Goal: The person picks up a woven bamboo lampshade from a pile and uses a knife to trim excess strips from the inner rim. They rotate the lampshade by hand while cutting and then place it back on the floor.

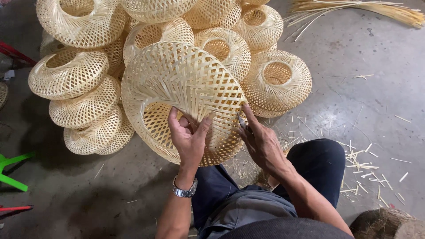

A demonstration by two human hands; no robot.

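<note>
The person is sitting low over a concrete floor (363, 102) and is working on a woven bamboo shade (186, 97), which is resting tilted against the knees, its open mouth facing down and to the left. The shade is standing directly in front of a pile of finished shades (79, 71), touching the nearest of them.

The left hand (188, 137) is gripping the lower rim of the shade. Its thumb and fingers are spread moderately and are pressing a fan of loose strip ends flat against the weave. A metal wristwatch (185, 191) is sitting on that wrist.

The right hand (261, 141) is closing narrowly around a small dark-tipped tool (242, 121), whose point is touching the right edge of the fan of strips. Whether the tool is a blade or a pick cannot be told from this view.

Judged from this posture, good execution is depending on three conditions:

1. The left hand is keeping the strip ends under even pressure, so that none is springing out of the lattice.
2. The tool is meeting the strips close to the weave, at a shallow angle, so that the neighbouring crossings are not being nicked.
3. The shade is staying braced against the legs, so that it is not rolling while force is applied.

Short offcuts (367, 168) are lying scattered on the floor to the right of the knee, and a bundle of uncut strips (363, 9) is lying well apart at the upper right.
</note>
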